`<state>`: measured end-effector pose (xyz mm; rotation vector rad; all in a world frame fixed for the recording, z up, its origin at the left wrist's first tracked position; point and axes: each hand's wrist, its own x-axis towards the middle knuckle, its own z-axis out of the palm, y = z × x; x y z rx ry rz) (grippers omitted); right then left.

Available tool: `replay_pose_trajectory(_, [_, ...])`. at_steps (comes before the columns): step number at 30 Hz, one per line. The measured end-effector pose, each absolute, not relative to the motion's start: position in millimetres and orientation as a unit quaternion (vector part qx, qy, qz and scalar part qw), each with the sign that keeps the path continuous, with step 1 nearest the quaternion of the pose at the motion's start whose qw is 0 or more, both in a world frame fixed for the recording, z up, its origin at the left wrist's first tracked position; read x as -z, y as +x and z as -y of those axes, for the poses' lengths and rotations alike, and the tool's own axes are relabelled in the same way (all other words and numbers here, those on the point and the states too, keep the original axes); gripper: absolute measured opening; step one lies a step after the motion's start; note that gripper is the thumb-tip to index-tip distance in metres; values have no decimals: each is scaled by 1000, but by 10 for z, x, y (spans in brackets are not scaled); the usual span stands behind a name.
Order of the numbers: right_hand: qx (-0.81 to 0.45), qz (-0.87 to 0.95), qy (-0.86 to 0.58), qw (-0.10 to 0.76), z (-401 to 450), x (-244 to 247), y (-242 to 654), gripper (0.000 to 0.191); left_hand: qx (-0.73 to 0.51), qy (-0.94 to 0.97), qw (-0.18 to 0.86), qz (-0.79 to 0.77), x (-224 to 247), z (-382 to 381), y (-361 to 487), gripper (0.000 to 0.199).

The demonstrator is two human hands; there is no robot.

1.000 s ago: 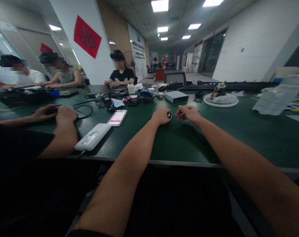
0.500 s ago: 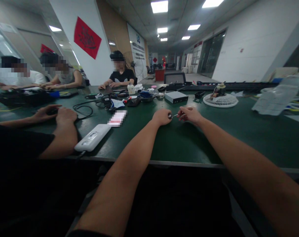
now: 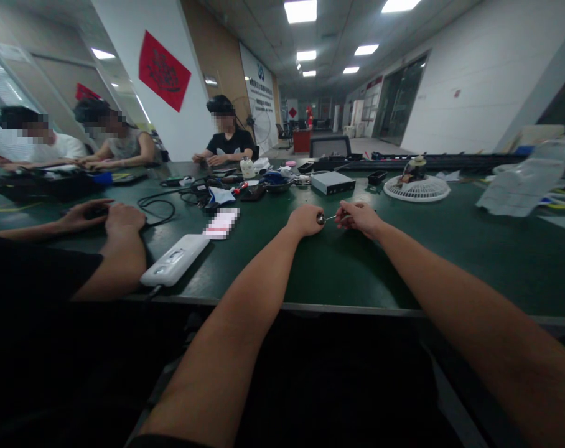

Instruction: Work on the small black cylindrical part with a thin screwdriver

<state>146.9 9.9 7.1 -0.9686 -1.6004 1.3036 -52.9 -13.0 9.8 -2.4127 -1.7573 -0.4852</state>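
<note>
Over the green table (image 3: 264,261), my left hand (image 3: 305,220) is closed around a small round metal part (image 3: 320,218); its dark, shiny end shows at the thumb side and the rest is hidden by my fingers. Facing it from the right, my right hand (image 3: 359,218) pinches a screwdriver (image 3: 330,218). Only its thin, bright shaft shows clearly, pointing left with its tip at the round part. Most of its handle is covered by my fingers.
A white power strip (image 3: 176,260) and a phone (image 3: 221,224) lie to the left, beside a co-worker's hands (image 3: 124,219). Further back are a grey metal box (image 3: 333,182), a white fan grille (image 3: 417,190) and cluttered tools and cables. Plastic wrapping (image 3: 520,186) sits far right.
Both of my hands stay almost in place, the shaft still against the round part. Across the table, a seated person's hands have drawn closer together.
</note>
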Motion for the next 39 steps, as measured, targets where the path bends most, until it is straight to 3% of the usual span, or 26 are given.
replay_pose_trajectory(4, [-345, 745, -359, 444, 6, -147, 1465, 43, 158, -800, 67, 574, -76, 111, -495, 24])
replay_pose_trajectory(7, [-226, 834, -287, 414, 156, -205, 1335, 32, 166, -798, 66, 575, -93, 112, -554, 23])
replay_pose_trajectory(9, [-260, 815, -278, 437, 177, -191, 1263, 35, 182, -789, 65, 584, -110, 125, -601, 23])
replay_pose_trajectory(11, [-380, 745, -307, 455, 111, -135, 1253, 43, 193, -780, 62, 592, -122, 142, -619, 24])
replay_pose_trajectory(15, [-543, 621, -380, 419, -102, -31, 1415, 43, 163, -793, 55, 584, -116, 168, -531, 22])
replay_pose_trajectory(17, [-502, 641, -397, 424, -129, -39, 1484, 43, 151, -800, 59, 578, -104, 165, -472, 22])
replay_pose_trajectory(23, [-170, 856, -281, 400, 176, -198, 1302, 33, 154, -798, 70, 579, -97, 126, -542, 26])
replay_pose_trajectory(25, [-177, 857, -259, 408, 235, -203, 1225, 36, 162, -789, 70, 588, -106, 123, -611, 24])
replay_pose_trajectory(29, [-407, 740, -295, 448, 98, -101, 1278, 51, 201, -775, 68, 595, -114, 135, -651, 24])
replay_pose_trajectory(32, [-525, 657, -342, 419, -80, -24, 1422, 51, 172, -795, 66, 578, -109, 155, -572, 22])
replay_pose_trajectory(35, [-470, 691, -355, 418, -125, -38, 1490, 49, 144, -806, 76, 569, -99, 167, -484, 23])
replay_pose_trajectory(39, [-245, 817, -309, 422, 60, -160, 1409, 44, 145, -804, 88, 569, -87, 145, -495, 24])
